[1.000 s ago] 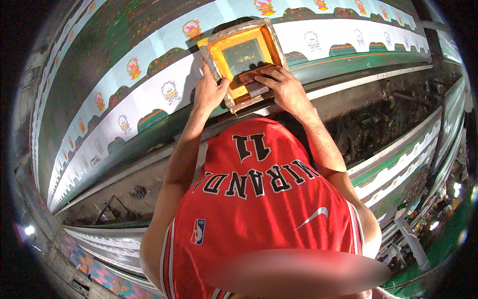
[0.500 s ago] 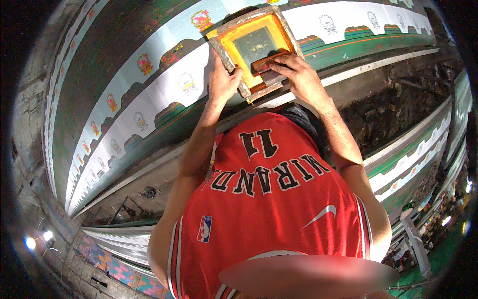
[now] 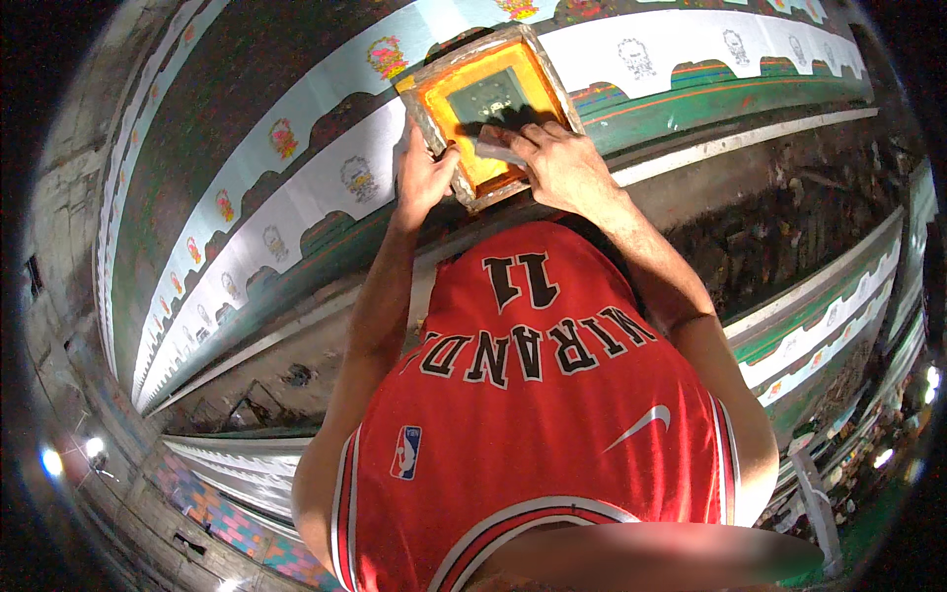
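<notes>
Weathered rectangular wooden frame (image 3: 546, 74), with a bright yellow inner border around a dark grey-green window (image 3: 483, 94), lies aslant between the fingers of both hands, over a white strip with a scalloped edge and grey printed emblems (image 3: 681, 41). The left hand (image 3: 426, 176) grasps the frame's left side rail: its thumb bends onto the rail near the closest corner, while its other fingers run along the outer edge, their tips partly hidden. The right hand (image 3: 564, 166) reaches in over the near right corner, with fingers bent around a thin, flat, pale piece (image 3: 503, 148) that tilts above the yellow border; whether its lower edge touches the surface cannot be told. A dark shadow falls just beyond the right fingertips, across the window's near edge.

Ahead of those fingertips, most of the window stretches uncovered to the far rail. Inside the frame, the right fingers have some room toward the left rail, where the left thumb sits. Beyond the far rail runs a pale blue strip with small coloured prints (image 3: 335, 97). To the right of the right fingers, a green tabletop (image 3: 681, 113) shows as a long band, bounded on the near side by a straight whitish ledge (image 3: 750, 143). Behind both hands, a narrow gap separates the frame's near rail from the red sleeveless jersey (image 3: 533, 434).
</notes>
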{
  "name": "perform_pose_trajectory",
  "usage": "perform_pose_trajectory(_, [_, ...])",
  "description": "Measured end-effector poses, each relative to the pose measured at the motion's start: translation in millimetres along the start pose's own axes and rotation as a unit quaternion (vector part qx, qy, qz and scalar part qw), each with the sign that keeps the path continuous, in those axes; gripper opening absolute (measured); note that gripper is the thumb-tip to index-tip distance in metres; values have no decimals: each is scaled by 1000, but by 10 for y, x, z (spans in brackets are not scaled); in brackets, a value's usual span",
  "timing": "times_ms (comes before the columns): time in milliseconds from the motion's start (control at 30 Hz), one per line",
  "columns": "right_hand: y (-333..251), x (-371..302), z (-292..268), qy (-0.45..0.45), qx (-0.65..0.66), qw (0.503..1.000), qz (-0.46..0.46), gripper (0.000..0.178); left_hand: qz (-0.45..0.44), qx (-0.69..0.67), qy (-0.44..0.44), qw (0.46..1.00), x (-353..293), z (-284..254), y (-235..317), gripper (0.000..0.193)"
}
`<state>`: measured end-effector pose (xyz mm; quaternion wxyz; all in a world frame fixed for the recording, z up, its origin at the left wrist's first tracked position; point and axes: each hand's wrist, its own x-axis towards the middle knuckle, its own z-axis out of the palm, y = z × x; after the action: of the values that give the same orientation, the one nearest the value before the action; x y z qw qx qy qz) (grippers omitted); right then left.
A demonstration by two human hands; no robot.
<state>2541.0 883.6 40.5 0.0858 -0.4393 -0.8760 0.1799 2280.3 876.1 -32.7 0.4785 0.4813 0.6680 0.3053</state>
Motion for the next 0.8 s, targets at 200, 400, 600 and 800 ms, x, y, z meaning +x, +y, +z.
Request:
perform_pose_trajectory(200, [264,290,-124,-110,83,990,-18,47,-21,61,-28,998,-39,-65,120,98])
perform_pose_trajectory(400, [588,1096,-32,-50,35,998,19,41,-18,93,-27,995,-6,-69,72,103])
perform_pose_trajectory(600, [417,971,42,-81,9,995,51,44,-26,84,-44,995,-2,-102,25,107])
perform_pose_trajectory(800, [105,130,-15,-24,51,998,13,55,-62,92,-63,992,14,-85,44,111])
